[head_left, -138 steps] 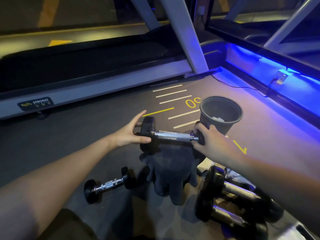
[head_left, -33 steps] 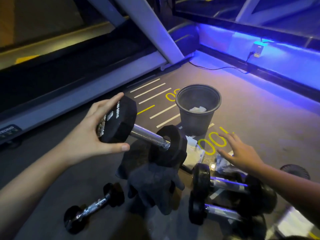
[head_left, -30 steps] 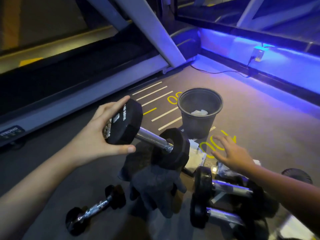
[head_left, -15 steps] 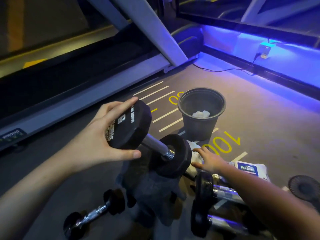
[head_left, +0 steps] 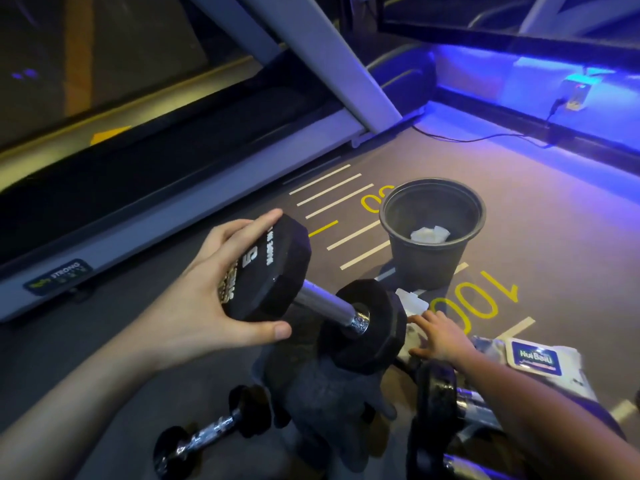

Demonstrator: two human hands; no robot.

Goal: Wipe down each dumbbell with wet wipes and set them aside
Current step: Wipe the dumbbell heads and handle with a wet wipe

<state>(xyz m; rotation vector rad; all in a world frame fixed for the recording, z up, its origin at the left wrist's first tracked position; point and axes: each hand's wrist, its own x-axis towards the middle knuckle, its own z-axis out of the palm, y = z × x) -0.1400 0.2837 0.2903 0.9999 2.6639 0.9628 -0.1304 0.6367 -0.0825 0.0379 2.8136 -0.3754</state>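
Observation:
My left hand (head_left: 211, 299) grips one black head of a dumbbell marked 5 (head_left: 304, 296), tilted with its far head resting on a dark grey cloth (head_left: 329, 393). My right hand (head_left: 440, 337) lies low behind that head, fingers spread over a white wipe (head_left: 410, 301) on the floor; whether it holds the wipe is unclear. A wet wipes pack (head_left: 540, 358) with a blue label lies to its right. A small dumbbell (head_left: 211, 431) lies on the floor at the lower left. Larger dumbbells (head_left: 440, 417) sit under my right forearm.
A black bin (head_left: 431, 237) with used white wipes in it stands on the floor just beyond my hands. A treadmill (head_left: 173, 188) runs along the left and back. A cable (head_left: 485, 136) crosses the floor near the blue-lit wall at the right.
My right hand let go of the dumbbell, swung right toward the wipes pack, then came left to the white wipe. My left hand tilted the dumbbell up by one head.

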